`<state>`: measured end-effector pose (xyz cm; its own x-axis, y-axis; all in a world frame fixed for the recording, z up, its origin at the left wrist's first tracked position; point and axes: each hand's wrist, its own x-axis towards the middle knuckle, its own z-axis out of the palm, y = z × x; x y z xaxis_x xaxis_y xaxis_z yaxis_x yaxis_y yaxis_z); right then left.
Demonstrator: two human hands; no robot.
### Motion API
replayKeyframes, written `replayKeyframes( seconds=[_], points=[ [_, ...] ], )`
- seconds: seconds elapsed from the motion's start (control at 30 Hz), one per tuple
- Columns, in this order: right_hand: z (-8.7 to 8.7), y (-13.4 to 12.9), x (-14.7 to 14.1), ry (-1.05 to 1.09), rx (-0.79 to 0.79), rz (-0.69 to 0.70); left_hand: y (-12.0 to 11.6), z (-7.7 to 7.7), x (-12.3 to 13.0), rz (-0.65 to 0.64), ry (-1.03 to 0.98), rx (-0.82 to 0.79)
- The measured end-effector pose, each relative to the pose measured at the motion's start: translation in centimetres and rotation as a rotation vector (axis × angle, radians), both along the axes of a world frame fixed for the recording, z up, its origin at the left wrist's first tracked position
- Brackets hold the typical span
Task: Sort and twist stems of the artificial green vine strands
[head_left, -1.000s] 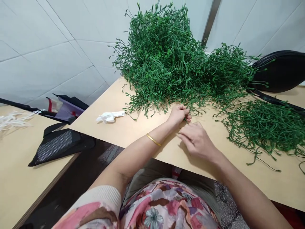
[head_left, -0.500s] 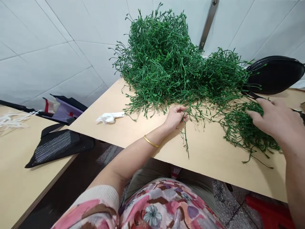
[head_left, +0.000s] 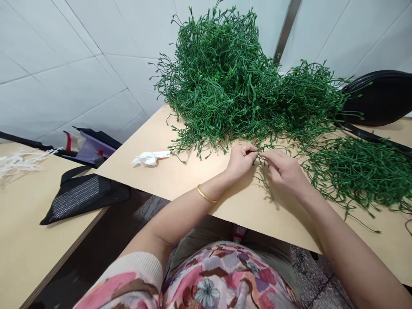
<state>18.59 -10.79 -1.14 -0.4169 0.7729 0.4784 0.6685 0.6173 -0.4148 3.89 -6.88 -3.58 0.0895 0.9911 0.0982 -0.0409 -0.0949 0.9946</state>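
Observation:
Near the middle of the table [head_left: 225, 201], my left hand [head_left: 240, 161] pinches a green artificial plant stem [head_left: 264, 182]. My right hand [head_left: 285, 169] meets it fingertip to fingertip, its thumb and forefinger closed at the same spot; whatever small piece lies between those fingers is too small to make out. The stem's thin sprigs dangle below the fingers, partly blurred. Behind both hands rises a big tangled heap of green artificial stems [head_left: 222, 81]. A smaller pile of the same stems [head_left: 367, 171] lies to the right of my right hand.
A crumpled white tissue-like piece [head_left: 149, 159] lies left of my hands. At the back right sits a black rounded bag [head_left: 380, 98] with a strap. On the left table are white strands [head_left: 25, 163] and a black mesh item [head_left: 77, 197]. A tiled wall stands behind.
My right hand has come left from above the smaller pile to meet my left hand, and its fingers have closed. My left hand has stayed nearly in place, keeping its pinch.

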Motion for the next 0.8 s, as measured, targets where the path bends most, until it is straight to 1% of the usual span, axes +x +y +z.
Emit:
replayKeyframes(
  seconds=[0.07,0.1,0.13,0.2,0.3,0.4,0.53,0.67,0.73,0.8],
  points=[
    [-0.5,0.8,0.6,0.076,-0.067,-0.094,-0.1,0.3,0.0,-0.090,-0.156,-0.194],
    [-0.6,1.0,1.0,0.102,-0.111,-0.119,-0.1,0.4,0.0,-0.131,-0.229,-0.281],
    [-0.7,1.1,1.3,0.122,-0.164,-0.127,0.0,0.4,0.0,-0.166,-0.288,-0.348],
    [-1.0,1.3,1.7,0.189,-0.266,-0.130,0.0,0.5,0.0,-0.218,-0.364,-0.425],
    [-1.4,1.4,2.0,0.385,-0.370,-0.114,0.1,0.6,0.0,-0.263,-0.415,-0.459],
    [-1.3,1.5,2.3,0.535,-0.444,-0.090,0.1,0.4,0.0,-0.277,-0.412,-0.445],
    [-0.9,1.5,2.6,0.593,-0.566,-0.055,0.2,0.2,0.0,-0.263,-0.394,-0.418],
    [-1.1,1.4,2.7,0.707,-0.695,0.012,0.1,0.2,0.1,-0.242,-0.385,-0.409],
    [-1.1,1.3,2.4,0.706,-0.736,0.042,0.0,0.2,0.1,-0.242,-0.368,-0.417],
    [-1.0,1.1,2.0,0.674,-0.748,0.039,-0.1,0.3,0.2,-0.243,-0.361,-0.420]
  ],
)
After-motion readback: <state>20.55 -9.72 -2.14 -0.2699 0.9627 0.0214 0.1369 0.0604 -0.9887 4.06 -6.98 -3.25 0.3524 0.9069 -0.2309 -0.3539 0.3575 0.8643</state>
